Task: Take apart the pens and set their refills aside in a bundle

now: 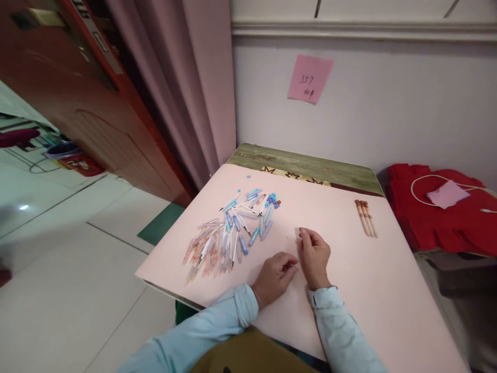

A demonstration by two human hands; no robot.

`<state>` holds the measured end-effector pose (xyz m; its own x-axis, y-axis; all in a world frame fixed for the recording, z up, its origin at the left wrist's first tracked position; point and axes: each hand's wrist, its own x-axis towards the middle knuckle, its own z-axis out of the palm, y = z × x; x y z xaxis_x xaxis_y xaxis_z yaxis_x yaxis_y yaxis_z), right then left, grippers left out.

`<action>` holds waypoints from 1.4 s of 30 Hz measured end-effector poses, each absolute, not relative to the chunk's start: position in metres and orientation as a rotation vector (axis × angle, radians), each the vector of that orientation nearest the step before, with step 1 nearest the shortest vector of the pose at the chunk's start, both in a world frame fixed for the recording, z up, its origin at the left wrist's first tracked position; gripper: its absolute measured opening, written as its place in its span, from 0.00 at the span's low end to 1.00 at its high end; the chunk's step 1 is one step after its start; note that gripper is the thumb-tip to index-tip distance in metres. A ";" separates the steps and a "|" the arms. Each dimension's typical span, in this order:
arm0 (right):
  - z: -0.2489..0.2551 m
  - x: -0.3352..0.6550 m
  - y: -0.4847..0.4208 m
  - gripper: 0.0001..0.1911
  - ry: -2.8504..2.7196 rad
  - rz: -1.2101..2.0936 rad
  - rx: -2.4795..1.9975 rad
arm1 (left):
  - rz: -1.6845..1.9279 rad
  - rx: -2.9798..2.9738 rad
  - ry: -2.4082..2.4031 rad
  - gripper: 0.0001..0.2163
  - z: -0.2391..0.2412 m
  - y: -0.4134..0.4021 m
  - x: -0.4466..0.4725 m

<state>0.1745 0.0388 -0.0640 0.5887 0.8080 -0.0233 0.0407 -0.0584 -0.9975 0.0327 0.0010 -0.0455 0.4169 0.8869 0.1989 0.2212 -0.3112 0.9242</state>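
Handling slim blue plastic pen parts (243, 244), apparently: left hand (275, 274) curled, right hand (315, 256) bunched, closure and contents unclear; next needs precision.

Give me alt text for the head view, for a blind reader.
A person's left hand and right hand are close together over a pink tabletop; whether they hold anything is unclear. Left of them lies a pile of pen-like parts; farther right, three brown-topped pens lie side by side.

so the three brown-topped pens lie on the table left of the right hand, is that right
The side is wrong: the head view shows the three brown-topped pens on the table to the right of the right hand.
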 end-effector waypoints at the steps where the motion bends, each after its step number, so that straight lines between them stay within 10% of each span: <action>1: -0.065 0.175 0.038 0.22 -0.771 0.735 -1.524 | 0.937 1.783 0.955 0.06 -0.046 0.001 0.033; 18: -0.062 0.172 0.037 0.24 -0.695 0.829 -1.440 | 1.093 1.685 1.471 0.06 0.029 0.093 -0.052; 42: -0.055 0.180 0.042 0.22 -0.728 0.827 -1.480 | 0.461 2.091 1.731 0.09 -0.001 0.205 -0.054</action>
